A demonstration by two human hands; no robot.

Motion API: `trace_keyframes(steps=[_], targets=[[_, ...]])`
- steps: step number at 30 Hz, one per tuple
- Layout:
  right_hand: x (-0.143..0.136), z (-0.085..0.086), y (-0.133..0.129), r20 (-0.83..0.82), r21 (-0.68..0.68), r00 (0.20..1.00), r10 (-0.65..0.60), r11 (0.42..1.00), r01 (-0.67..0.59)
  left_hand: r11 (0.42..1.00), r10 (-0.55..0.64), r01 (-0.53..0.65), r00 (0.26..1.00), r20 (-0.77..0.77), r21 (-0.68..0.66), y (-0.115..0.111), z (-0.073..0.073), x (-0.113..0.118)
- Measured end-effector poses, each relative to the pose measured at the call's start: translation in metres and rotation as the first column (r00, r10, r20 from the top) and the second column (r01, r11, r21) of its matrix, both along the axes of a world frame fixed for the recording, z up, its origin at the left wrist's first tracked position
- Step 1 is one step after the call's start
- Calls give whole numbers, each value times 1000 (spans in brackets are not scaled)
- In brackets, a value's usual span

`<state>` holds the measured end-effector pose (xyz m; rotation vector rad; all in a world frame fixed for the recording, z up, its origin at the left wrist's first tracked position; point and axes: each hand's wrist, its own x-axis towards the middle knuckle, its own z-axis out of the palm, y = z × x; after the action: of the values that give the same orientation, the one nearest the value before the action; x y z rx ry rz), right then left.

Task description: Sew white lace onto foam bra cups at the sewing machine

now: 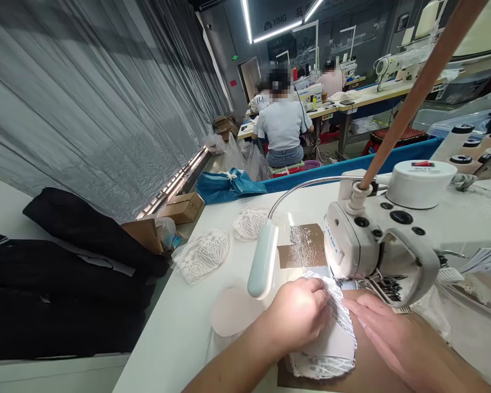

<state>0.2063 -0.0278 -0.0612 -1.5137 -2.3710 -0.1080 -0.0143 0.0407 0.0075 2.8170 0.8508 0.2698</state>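
Observation:
A white lace piece (331, 349) with a smooth pale panel lies in front of the sewing machine (352, 240), its far end close to the needle area. My left hand (300, 311) is closed, with curled fingers pressing and gripping the lace at its left side; the fingertips are partly hidden. My right hand (387, 322) lies open and flat on the brown work surface (372, 360), fingertips touching the lace's right edge. A small lamp (263, 262) on a bendable metal neck lights the spot beside my left hand.
Lace cups (204, 255) and a pale rounded piece (234, 311) lie on the white table to the left. Thread cones (460, 136) stand at the right behind the machine. A brown pole (417, 98) rises from it. A co-worker (282, 125) sits ahead, back turned.

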Motion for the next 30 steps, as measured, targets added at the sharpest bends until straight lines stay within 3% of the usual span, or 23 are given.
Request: trace_keyframes(steps=[11, 19, 24, 30], targets=[[-2, 7, -2, -64, -101, 996, 56, 993, -62, 1000, 11, -10, 998, -57, 10, -6, -8, 13], [6, -11, 0, -50, 39, 998, 39, 999, -37, 999, -25, 25, 1000, -8, 40, -3, -9, 6], [4, -6, -4, -86, -30, 996, 39, 999, -41, 998, -27, 29, 999, -34, 62, -4, -10, 4], [-1, -3, -3, -16, -18, 999, -48, 999, 48, 995, -64, 66, 997, -36, 78, -10, -9, 6]])
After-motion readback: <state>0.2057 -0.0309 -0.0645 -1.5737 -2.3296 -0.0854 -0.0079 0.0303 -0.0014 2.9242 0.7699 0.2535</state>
